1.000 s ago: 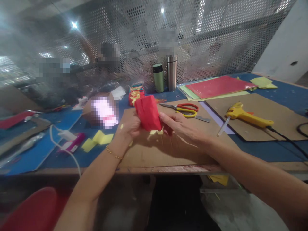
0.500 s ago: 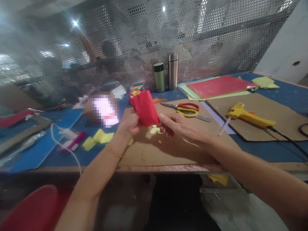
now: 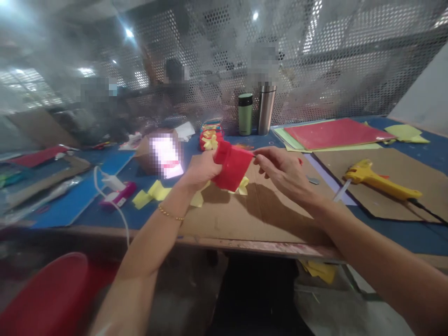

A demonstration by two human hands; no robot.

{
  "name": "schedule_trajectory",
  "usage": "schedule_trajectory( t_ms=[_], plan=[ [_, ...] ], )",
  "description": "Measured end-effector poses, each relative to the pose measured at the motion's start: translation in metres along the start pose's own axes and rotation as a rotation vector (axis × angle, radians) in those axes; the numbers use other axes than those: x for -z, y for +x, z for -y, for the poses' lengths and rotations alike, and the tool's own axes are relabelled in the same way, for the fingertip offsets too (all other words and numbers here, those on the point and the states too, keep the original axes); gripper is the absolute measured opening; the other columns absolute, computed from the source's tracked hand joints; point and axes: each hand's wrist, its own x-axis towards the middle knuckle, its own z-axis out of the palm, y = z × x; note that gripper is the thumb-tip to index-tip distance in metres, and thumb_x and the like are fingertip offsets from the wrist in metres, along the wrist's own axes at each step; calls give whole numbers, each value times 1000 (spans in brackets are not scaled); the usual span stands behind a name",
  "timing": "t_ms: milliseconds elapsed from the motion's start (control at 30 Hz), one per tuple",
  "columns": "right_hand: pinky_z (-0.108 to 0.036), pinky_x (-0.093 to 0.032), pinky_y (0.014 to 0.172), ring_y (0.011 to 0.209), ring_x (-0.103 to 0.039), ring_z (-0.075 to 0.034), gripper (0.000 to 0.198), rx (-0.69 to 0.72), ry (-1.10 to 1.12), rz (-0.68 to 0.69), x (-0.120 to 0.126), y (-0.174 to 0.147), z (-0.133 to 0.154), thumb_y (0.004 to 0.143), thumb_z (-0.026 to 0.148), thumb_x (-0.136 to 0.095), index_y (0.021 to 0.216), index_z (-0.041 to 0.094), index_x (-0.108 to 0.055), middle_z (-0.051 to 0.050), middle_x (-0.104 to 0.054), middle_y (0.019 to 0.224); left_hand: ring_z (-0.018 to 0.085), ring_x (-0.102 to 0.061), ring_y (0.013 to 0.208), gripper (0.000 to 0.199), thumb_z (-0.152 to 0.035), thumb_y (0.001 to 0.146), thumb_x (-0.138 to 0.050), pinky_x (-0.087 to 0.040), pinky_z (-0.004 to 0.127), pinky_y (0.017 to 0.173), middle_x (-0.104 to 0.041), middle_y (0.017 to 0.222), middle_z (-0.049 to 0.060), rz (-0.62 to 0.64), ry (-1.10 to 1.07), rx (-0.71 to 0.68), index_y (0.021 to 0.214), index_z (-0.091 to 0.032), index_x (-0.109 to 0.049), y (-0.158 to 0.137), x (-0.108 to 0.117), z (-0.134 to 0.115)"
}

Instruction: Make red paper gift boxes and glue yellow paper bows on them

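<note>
My left hand (image 3: 203,171) is closed round one end of a folded red sheet (image 3: 233,167), which looks like craft paper or thin foam. I hold it above a cardboard mat (image 3: 227,219). My right hand (image 3: 282,171) has its thumb and forefinger at the sheet's upper right corner, apparently pinching it, while the other fingers curl loosely. Behind that hand the scissors are mostly hidden; only a bit of red handle (image 3: 300,161) shows. Yellow paper pieces (image 3: 242,186) lie just beneath the sheet, partly covered by it.
A yellow glue gun (image 3: 381,179) rests on cardboard at right, its cord trailing off. Red and green sheets (image 3: 339,133) are stacked behind. Two flasks (image 3: 266,109) stand at the back. At left are a lit phone (image 3: 164,149), a purple power strip (image 3: 121,195) and yellow strips (image 3: 157,190).
The red sheet is turned, its right corner now higher. My right fingers have shifted from its lower right corner to the upper right one. My view has swung slightly left.
</note>
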Motion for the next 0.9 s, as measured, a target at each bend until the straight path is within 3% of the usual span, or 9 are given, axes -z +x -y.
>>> schedule_trajectory(
  t_ms=[133,267,433,633,767,900],
  plan=[
    [-36,-52,79,85,-67,-22,34,51,-1,6,1,-2,6,99,48,-52,101,22,-74,-7,-76,94,23,-70,78,29,-15,63,-83,-55,33,71,-74,79,4,103,216,-51,91,-20,-77,-6,-5,-16],
    [-37,-52,81,97,-69,-26,34,36,66,85,3,-3,12,94,54,-59,100,25,-76,-7,-78,102,20,-64,68,34,-11,54,-88,-47,26,59,-71,74,3,110,315,-162,84,-23,-78,0,-8,-22],
    [-38,-52,81,87,-68,-25,37,-111,278,193,7,0,12,85,61,-69,83,25,-76,-5,-77,88,27,-67,83,37,-6,52,-87,-50,28,71,-71,79,5,146,257,-152,83,-23,-77,7,-18,-29],
    [-34,-50,70,69,-60,-18,42,-268,448,189,14,4,6,67,64,-85,68,24,-74,-3,-71,71,31,-69,92,41,-7,53,-82,-50,32,80,-76,95,9,396,529,-184,92,-20,-80,9,-28,-66],
    [-32,-50,68,65,-59,-15,44,-314,566,147,15,6,1,59,61,-91,70,22,-74,-2,-70,71,29,-73,91,56,-7,47,-87,-53,30,79,-78,98,9,405,360,-153,101,-20,-82,9,-16,-87],
    [-32,-52,66,64,-60,-15,42,-335,645,101,16,8,-1,59,58,-92,71,22,-72,-2,-69,71,27,-74,86,63,-9,50,-93,-55,30,77,-78,93,10,259,62,-48,111,-18,-80,-2,-5,-80]
  ],
)
